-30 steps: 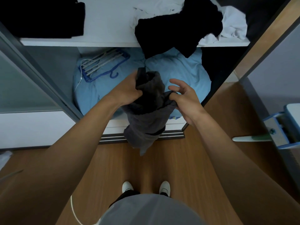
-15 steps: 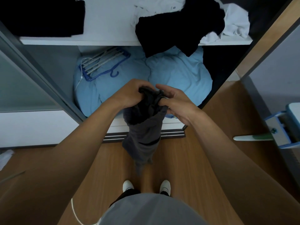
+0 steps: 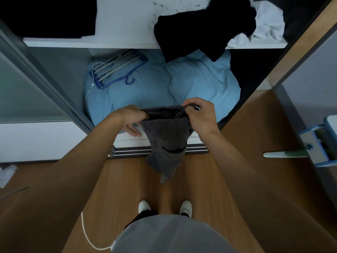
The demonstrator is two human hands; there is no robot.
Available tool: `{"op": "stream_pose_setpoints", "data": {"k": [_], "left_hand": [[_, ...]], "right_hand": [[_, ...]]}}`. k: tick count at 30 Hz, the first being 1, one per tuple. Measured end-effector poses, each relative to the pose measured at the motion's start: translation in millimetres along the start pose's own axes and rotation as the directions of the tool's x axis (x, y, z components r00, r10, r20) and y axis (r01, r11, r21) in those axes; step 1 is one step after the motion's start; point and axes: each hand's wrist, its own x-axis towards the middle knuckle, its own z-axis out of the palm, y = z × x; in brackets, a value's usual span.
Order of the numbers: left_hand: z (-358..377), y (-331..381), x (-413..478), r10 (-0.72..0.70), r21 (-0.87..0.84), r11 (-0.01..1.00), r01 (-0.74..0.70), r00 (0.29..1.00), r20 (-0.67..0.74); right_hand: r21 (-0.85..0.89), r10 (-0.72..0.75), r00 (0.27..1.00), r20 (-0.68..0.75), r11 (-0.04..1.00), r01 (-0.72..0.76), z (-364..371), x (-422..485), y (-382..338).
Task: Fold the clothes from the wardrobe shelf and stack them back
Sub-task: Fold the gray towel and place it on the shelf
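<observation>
The left hand (image 3: 132, 119) and the right hand (image 3: 200, 116) each pinch the upper edge of one dark grey garment (image 3: 166, 141) and hold that edge stretched level between them. The right hand's fingers curl over the cloth, while the left hand's lower fingers hang loose beneath it. The garment hangs free in front of the wardrobe's lower opening, its tail above the wooden floor (image 3: 127, 181), touching nothing else. The white wardrobe shelf (image 3: 124, 21) lies above and beyond the hands. Its right part is occupied by one loose black garment (image 3: 200, 28), which droops over the front edge, and by crumpled white clothing (image 3: 268, 26) lying partly under it. I cannot tell whether the white cloth is one piece or two. One folded black pile (image 3: 49, 15) sits at the shelf's left end, and a bare stretch of board separates it from the loose heap. Below the shelf, light blue bedding (image 3: 200, 83) fills the compartment, with one blue hanger frame (image 3: 118, 70) resting on its left side. A grey sliding door frame (image 3: 45, 75) borders the opening on the left. On the floor are two white shoes (image 3: 144, 206), one white cord (image 3: 87, 232) and a white scrap (image 3: 7, 174) at far left. At right, one blue and white fixture (image 3: 321, 143) with a pale handle (image 3: 284, 154) juts in.
</observation>
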Motion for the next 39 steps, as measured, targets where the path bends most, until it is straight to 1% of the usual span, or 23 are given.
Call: {"op": "stream_pose_setpoints", "data": {"k": [1,2,3,5,7,9,10,12,16,19,21,23,25,28,29,30,31,33,34,36,37,38,39], "left_hand": [[0.8,-2.9,-0.4,-0.006,-0.167,0.986,0.007,1.0,0.007],[1.4,-4.7,0.0,0.007,-0.315,0.949,-0.012,1.0,-0.016],[2.4,-4.9,0.0,0.024,-0.424,0.905,-0.043,0.999,-0.049],[6.3,0.6,-2.5,0.055,-0.552,0.827,-0.108,0.992,-0.111],[9.9,8.9,-5.0,0.04,-0.625,0.768,-0.142,0.984,-0.174],[11.2,17.0,-8.0,0.039,-0.633,0.75,-0.195,0.967,-0.251],[10.9,20.9,-9.5,0.066,-0.605,0.76,-0.237,0.955,-0.291],[9.6,27.8,-13.3,0.146,-0.54,0.778,-0.322,0.928,-0.343],[9.2,34.8,-19.6,0.27,-0.545,0.729,-0.414,0.906,-0.328],[10.3,36.9,-21.1,0.278,-0.589,0.693,-0.416,0.908,-0.314],[9.8,37.0,-21.2,0.274,-0.626,0.673,-0.393,0.919,-0.283],[9.2,37.2,-22.0,0.303,-0.638,0.668,-0.384,0.923,-0.238],[9.0,38.0,-23.5,0.34,-0.647,0.656,-0.388,0.918,-0.206],[4.4,36.9,-27.4,0.363,-0.665,0.639,-0.387,0.914,-0.184],[0.9,34.5,-27.9,0.369,-0.647,0.652,-0.395,0.911,-0.185],[-3.2,30.5,-27.3,0.365,-0.603,0.69,-0.401,0.912,-0.189],[-8.2,24.4,-25.7,0.345,-0.521,0.755,-0.398,0.917,-0.2],[-19.2,9.6,-21.7,0.29,-0.262,0.899,-0.351,0.925,-0.245],[-23.7,1.9,-19.5,0.263,-0.138,0.943,-0.302,0.933,-0.245],[-29.2,-10.5,-15.2,0.186,0.044,0.983,-0.181,0.963,-0.195],[-29.5,-15.1,-14.2,0.139,0.099,0.987,-0.123,0.976,-0.17],[-28.8,-19.8,-11.9,0.095,0.109,0.991,-0.079,0.983,-0.157],[-27.1,-23.8,-9.6,0.065,0.081,0.995,-0.053,0.986,-0.151]], "right_hand": [[-0.015,-0.007,1.0,0.021,1.0,0.007,-0.6,-1.3,2.2],[-0.038,-0.019,0.999,0.05,0.999,0.021,-2.1,-2.3,3.8],[-0.065,-0.033,0.996,0.079,0.997,0.038,-4.3,-3.1,4.5],[-0.153,-0.074,0.989,0.132,0.984,0.094,-8.9,-3.5,3.7],[-0.275,-0.097,0.974,0.206,0.949,0.152,-12.4,-2.5,3.8],[-0.363,-0.071,0.968,0.24,0.918,0.157,-14.2,-2.8,6.2],[-0.398,-0.073,0.968,0.239,0.902,0.166,-14.5,-3.6,8.1],[-0.452,-0.122,0.961,0.246,0.863,0.226,-13.6,-4.9,11.9],[-0.521,-0.212,0.941,0.263,0.79,0.323,-9.5,-6.4,13.3],[-0.59,-0.313,0.893,0.322,0.671,0.448,-6.3,-8.2,13.4],[-0.589,-0.327,0.868,0.374,0.639,0.495,-3.9,-7.0,15.1],[-0.599,-0.269,0.884,0.382,0.656,0.459,-0.2,-3.5,18.2],[-0.625,-0.178,0.919,0.352,0.686,0.373,4.2,-0.3,18.5],[-0.657,-0.152,0.922,0.355,0.661,0.362,8.0,0.1,14.5],[-0.659,-0.15,0.923,0.356,0.66,0.361,5.8,0.8,12.1],[-0.663,-0.147,0.927,0.344,0.661,0.351,2.1,1.6,8.5],[-0.668,-0.144,0.931,0.335,0.66,0.343,-3.0,3.4,4.9],[-0.693,-0.119,0.937,0.329,0.643,0.325,-12.4,7.2,-3.6],[-0.717,-0.096,0.933,0.347,0.613,0.33,-14.8,7.3,-7.0],[-0.755,-0.034,0.912,0.408,0.549,0.358,-13.5,5.1,-10.0],[-0.761,0.01,0.898,0.439,0.535,0.366,-10.8,3.3,-10.4],[-0.762,0.068,0.883,0.464,0.539,0.359,-7.9,1.6,-10.8],[-0.76,0.14,0.865,0.482,0.559,0.332,-5.7,0.2,-11.6]]}}
